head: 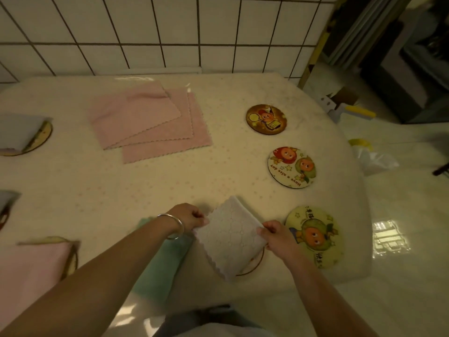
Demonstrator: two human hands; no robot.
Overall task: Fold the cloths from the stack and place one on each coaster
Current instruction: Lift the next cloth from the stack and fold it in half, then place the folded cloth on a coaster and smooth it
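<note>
I pinch the folded white cloth (232, 235) with left hand (188, 216) and right hand (275, 233) over a near-edge coaster (255, 265); three right-edge coasters stay bare, and the pink stack (148, 120) remains.

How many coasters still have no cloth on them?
3, along the right: brown coaster farthest, white coaster in the middle, yellow-green coaster nearest. Others are covered or part-hidden.

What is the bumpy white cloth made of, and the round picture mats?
The white cloth held by both hands looks like soft microfibre fabric: matte, dimpled, with a zigzag-cut edge. The coasters, like the middle coaster, seem stiff board or wood, perhaps cork-backed, with a printed cartoon top and dark rim; exact material unclear.
</note>
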